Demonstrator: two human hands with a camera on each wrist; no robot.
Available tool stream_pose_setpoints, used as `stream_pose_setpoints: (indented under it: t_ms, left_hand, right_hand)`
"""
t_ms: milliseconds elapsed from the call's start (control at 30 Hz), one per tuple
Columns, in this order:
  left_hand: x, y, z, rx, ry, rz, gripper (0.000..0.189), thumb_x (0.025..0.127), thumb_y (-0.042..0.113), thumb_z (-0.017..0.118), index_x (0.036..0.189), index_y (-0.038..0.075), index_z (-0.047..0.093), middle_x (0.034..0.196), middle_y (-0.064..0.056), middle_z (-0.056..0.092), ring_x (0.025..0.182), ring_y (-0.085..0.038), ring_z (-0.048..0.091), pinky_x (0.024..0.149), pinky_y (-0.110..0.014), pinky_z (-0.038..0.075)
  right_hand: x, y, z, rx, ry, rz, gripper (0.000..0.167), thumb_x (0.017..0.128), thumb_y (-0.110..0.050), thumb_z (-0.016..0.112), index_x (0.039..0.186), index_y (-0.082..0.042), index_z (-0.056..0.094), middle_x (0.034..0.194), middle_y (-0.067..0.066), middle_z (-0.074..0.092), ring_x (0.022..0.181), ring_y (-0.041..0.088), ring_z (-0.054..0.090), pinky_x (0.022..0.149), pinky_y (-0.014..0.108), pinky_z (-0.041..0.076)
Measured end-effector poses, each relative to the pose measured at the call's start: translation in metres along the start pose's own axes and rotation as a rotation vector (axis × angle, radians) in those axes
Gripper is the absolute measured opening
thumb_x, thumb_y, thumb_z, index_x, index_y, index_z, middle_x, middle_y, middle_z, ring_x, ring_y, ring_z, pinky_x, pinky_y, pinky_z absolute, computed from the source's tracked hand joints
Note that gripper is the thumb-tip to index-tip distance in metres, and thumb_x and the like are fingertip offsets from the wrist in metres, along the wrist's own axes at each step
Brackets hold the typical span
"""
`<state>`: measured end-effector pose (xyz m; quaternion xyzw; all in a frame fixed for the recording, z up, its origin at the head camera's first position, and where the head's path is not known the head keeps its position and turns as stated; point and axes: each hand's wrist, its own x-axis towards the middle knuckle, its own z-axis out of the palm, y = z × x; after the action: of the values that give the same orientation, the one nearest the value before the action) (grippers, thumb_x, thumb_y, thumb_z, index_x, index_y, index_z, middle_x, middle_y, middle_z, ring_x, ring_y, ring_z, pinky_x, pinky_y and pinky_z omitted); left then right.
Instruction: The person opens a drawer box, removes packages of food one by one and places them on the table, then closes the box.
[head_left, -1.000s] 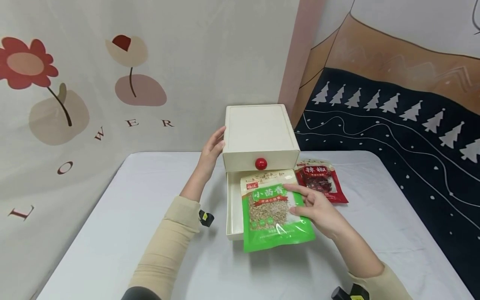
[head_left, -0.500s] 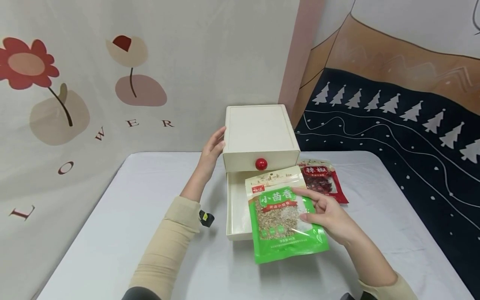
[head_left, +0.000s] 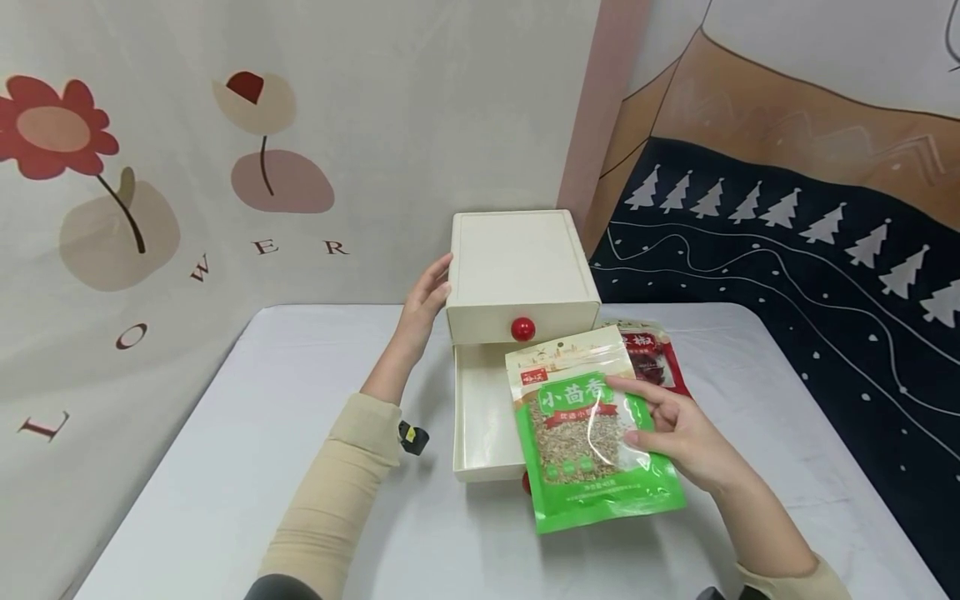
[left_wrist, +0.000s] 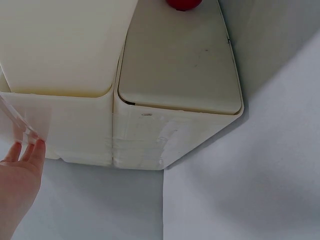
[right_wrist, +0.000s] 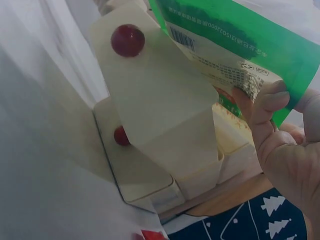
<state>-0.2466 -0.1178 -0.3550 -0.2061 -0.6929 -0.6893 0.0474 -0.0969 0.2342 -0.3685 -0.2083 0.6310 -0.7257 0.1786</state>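
My right hand [head_left: 678, 433] pinches a green and cream packet of fennel seeds [head_left: 577, 450] by its right edge, thumb on the front. The packet hangs tilted over the right part of a pulled-out lower drawer [head_left: 480, 417], covering much of it. In the right wrist view the back of the packet [right_wrist: 220, 45] shows, with printed text and a barcode. My left hand [head_left: 423, 304] rests with extended fingers against the left side of a cream two-drawer box [head_left: 517, 254]. The left wrist view shows its fingertips [left_wrist: 35, 147] at the box wall.
The upper drawer is closed, with a red knob [head_left: 522, 328]. Another red knob [head_left: 527, 482] peeks out beside the packet on the lower drawer. Behind the packet, a red chilli packet [head_left: 660, 362] lies right of the box on the white-covered table [head_left: 315, 367]. Printed cloths hang behind.
My right hand has drawn the fennel packet right and toward me, uncovering more of the lower drawer and its knob. The packet now overlaps more of the chilli packet. My left hand stays still.
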Motion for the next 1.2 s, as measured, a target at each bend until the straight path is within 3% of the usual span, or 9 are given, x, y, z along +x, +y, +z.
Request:
stream_pose_setpoints:
  t_ms: [300, 400, 467, 533, 567, 633, 700, 800, 1200]
  left_hand:
    - [-0.003, 0.009, 0.003, 0.007, -0.005, 0.004, 0.059, 0.093, 0.021, 0.046, 0.149, 0.005, 0.032, 0.151, -0.016, 0.032, 0.137, -0.029, 0.031, 0.11, -0.046, 0.027]
    - [-0.003, 0.009, 0.002, 0.016, -0.012, 0.002, 0.059, 0.094, 0.022, 0.045, 0.149, 0.006, 0.031, 0.151, -0.015, 0.032, 0.137, -0.029, 0.03, 0.11, -0.047, 0.026]
    - [-0.004, 0.01, 0.002, 0.018, -0.019, 0.001, 0.058, 0.095, 0.022, 0.045, 0.149, 0.006, 0.031, 0.151, -0.015, 0.031, 0.138, -0.029, 0.03, 0.11, -0.047, 0.025]
    - [-0.004, 0.01, 0.002, 0.019, -0.025, 0.0, 0.058, 0.095, 0.022, 0.044, 0.149, 0.007, 0.03, 0.152, -0.015, 0.031, 0.138, -0.028, 0.029, 0.11, -0.046, 0.025]
    - [-0.004, 0.01, 0.002, 0.017, -0.025, 0.001, 0.058, 0.095, 0.022, 0.044, 0.149, 0.006, 0.03, 0.152, -0.015, 0.031, 0.138, -0.028, 0.029, 0.11, -0.046, 0.025]
    - [-0.004, 0.011, 0.002, 0.015, -0.027, 0.003, 0.058, 0.095, 0.022, 0.044, 0.149, 0.006, 0.03, 0.152, -0.015, 0.031, 0.138, -0.028, 0.029, 0.11, -0.046, 0.025]
    - [-0.004, 0.011, 0.002, 0.013, -0.027, 0.003, 0.059, 0.095, 0.023, 0.044, 0.149, 0.006, 0.03, 0.151, -0.015, 0.031, 0.138, -0.027, 0.03, 0.11, -0.045, 0.026]
    - [-0.004, 0.01, 0.002, 0.01, -0.025, 0.003, 0.059, 0.094, 0.023, 0.045, 0.149, 0.006, 0.03, 0.151, -0.015, 0.032, 0.138, -0.027, 0.03, 0.11, -0.045, 0.026]
    - [-0.004, 0.009, 0.002, 0.01, -0.016, 0.009, 0.057, 0.095, 0.02, 0.045, 0.149, 0.005, 0.031, 0.151, -0.015, 0.033, 0.138, -0.027, 0.031, 0.11, -0.046, 0.026]
  right_hand:
    - [-0.009, -0.002, -0.009, -0.003, -0.042, -0.075, 0.062, 0.088, 0.015, 0.052, 0.145, -0.002, 0.037, 0.128, 0.009, 0.059, 0.093, 0.031, 0.067, 0.069, 0.047, 0.054]
    - [-0.011, -0.002, -0.012, -0.021, -0.046, -0.113, 0.061, 0.087, 0.017, 0.051, 0.145, -0.001, 0.037, 0.129, 0.009, 0.059, 0.088, 0.022, 0.068, 0.069, 0.04, 0.056]
    - [-0.013, -0.002, -0.014, -0.071, -0.022, -0.146, 0.061, 0.086, 0.017, 0.052, 0.143, 0.001, 0.038, 0.135, 0.005, 0.054, 0.099, 0.011, 0.063, 0.082, 0.03, 0.053]
    - [-0.015, -0.001, -0.016, -0.093, -0.006, -0.167, 0.061, 0.085, 0.018, 0.052, 0.143, 0.002, 0.039, 0.141, 0.001, 0.048, 0.106, 0.007, 0.059, 0.084, 0.026, 0.051]
    - [-0.015, -0.001, -0.017, -0.093, -0.008, -0.174, 0.061, 0.085, 0.019, 0.052, 0.143, 0.003, 0.039, 0.142, 0.001, 0.046, 0.119, 0.01, 0.052, 0.088, 0.028, 0.05]
    - [-0.017, -0.001, -0.019, -0.071, -0.017, -0.184, 0.061, 0.085, 0.02, 0.05, 0.143, 0.002, 0.038, 0.143, 0.002, 0.045, 0.12, 0.012, 0.051, 0.088, 0.03, 0.05]
    - [-0.018, -0.001, -0.022, -0.007, -0.047, -0.18, 0.063, 0.086, 0.021, 0.047, 0.144, 0.001, 0.037, 0.142, 0.005, 0.046, 0.112, 0.021, 0.059, 0.077, 0.039, 0.054]
    - [-0.02, -0.002, -0.026, 0.061, -0.072, -0.177, 0.065, 0.086, 0.023, 0.043, 0.146, -0.001, 0.035, 0.135, 0.012, 0.053, 0.102, 0.03, 0.064, 0.073, 0.045, 0.053]
    - [-0.03, -0.002, -0.043, 0.086, -0.034, -0.188, 0.068, 0.085, 0.026, 0.039, 0.147, -0.003, 0.034, 0.13, 0.015, 0.056, 0.097, 0.032, 0.066, 0.07, 0.043, 0.054]
